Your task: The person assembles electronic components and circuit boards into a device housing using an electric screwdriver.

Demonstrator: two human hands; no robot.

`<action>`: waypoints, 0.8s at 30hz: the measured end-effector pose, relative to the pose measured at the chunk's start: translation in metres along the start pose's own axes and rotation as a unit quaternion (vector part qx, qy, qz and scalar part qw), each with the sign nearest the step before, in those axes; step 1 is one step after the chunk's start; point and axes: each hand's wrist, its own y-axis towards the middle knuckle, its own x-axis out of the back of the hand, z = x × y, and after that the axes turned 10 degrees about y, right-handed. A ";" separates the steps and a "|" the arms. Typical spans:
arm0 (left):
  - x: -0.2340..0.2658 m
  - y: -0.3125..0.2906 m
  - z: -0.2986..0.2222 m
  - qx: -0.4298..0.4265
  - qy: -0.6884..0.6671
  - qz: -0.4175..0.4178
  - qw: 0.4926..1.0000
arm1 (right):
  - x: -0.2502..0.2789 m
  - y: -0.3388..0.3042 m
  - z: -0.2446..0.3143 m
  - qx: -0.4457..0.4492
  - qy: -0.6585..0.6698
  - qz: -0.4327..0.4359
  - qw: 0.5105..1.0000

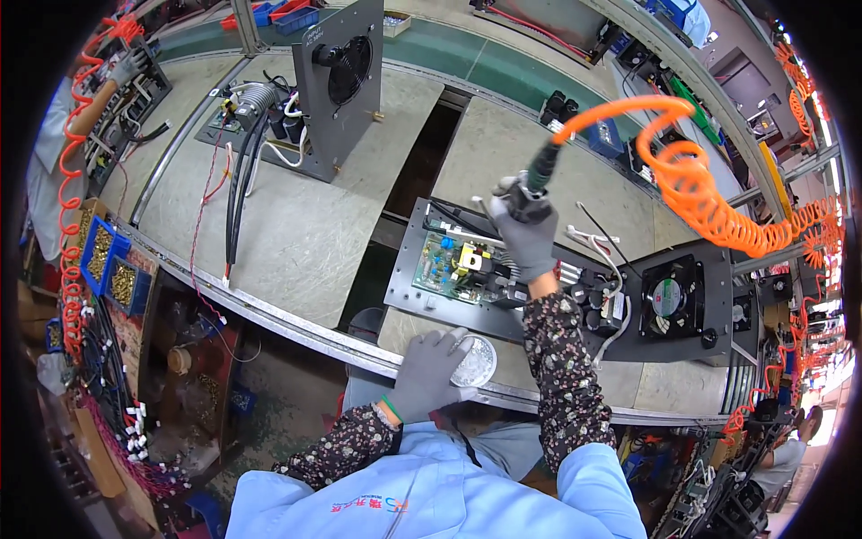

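Note:
My gloved right hand (525, 235) is closed round an air screwdriver (539, 175), held above a grey metal chassis plate (409, 292). An orange coiled hose (691, 166) runs from the tool's top. The tool's tip is hidden. Beneath that hand, the plate carries a green circuit board (442, 262) with a yellow transformer (472, 260). My gloved left hand (429, 373) grips the left side of a round clear tub (476, 361) at the bench's front edge, fingers and thumb about its rim. Small shiny pieces, too small to name, lie in the tub.
A panel with a black fan (672, 301) stands at the chassis's right end. Another fan panel (337, 99) stands upright at the far left, with cables beside it. A dark gap (429, 157) splits the bench. Blue bins (101, 256) of brass fasteners sit at left; a co-worker's arm (94, 103) shows beyond.

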 end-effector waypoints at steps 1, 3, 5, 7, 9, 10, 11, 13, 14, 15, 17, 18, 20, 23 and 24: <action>-0.002 0.001 0.000 -0.004 0.003 -0.003 1.000 | 0.000 0.001 0.001 -0.008 -0.052 0.016 0.998; -0.004 0.001 0.000 0.002 0.003 -0.005 1.000 | 0.005 0.003 -0.003 0.005 -0.079 0.025 0.997; -0.003 -0.001 -0.002 0.011 -0.001 -0.001 1.000 | 0.004 0.006 0.002 0.072 0.025 -0.016 0.997; -0.003 -0.001 -0.003 0.022 -0.009 0.005 1.000 | 0.011 0.011 0.013 0.058 0.039 -0.042 0.997; -0.005 -0.001 -0.002 0.013 0.008 -0.005 1.000 | 0.009 0.015 0.019 0.076 0.056 -0.042 0.995; -0.004 -0.001 -0.001 0.011 0.008 -0.008 1.000 | 0.008 0.015 0.020 0.080 0.055 -0.042 0.994; -0.003 -0.002 -0.001 0.013 0.006 -0.004 1.000 | 0.006 0.014 0.019 0.052 0.057 -0.030 0.997; -0.002 -0.002 -0.002 0.015 0.003 -0.002 1.000 | 0.003 0.013 0.013 0.032 0.049 -0.020 0.998; 0.000 -0.001 -0.003 0.018 0.000 0.004 1.000 | 0.003 0.012 0.009 0.022 0.057 -0.026 0.998; 0.000 0.000 -0.003 0.021 -0.004 0.010 1.000 | 0.005 0.013 0.006 0.011 0.065 -0.033 0.997; -0.003 -0.001 -0.002 0.020 0.005 0.011 1.000 | 0.005 0.014 0.005 0.009 0.063 -0.034 0.997; -0.004 0.000 -0.001 0.014 0.007 0.001 1.000 | 0.005 0.014 0.006 0.008 0.059 -0.036 0.998; -0.005 0.000 0.000 0.007 0.009 -0.005 1.000 | 0.002 0.012 0.012 -0.002 0.066 -0.024 0.998; -0.003 0.002 -0.002 0.011 -0.003 0.006 1.000 | 0.001 0.012 0.011 0.007 0.057 -0.009 0.998; -0.001 0.004 -0.002 0.013 0.004 0.016 1.000 | 0.001 0.014 0.014 -0.012 0.074 -0.011 0.997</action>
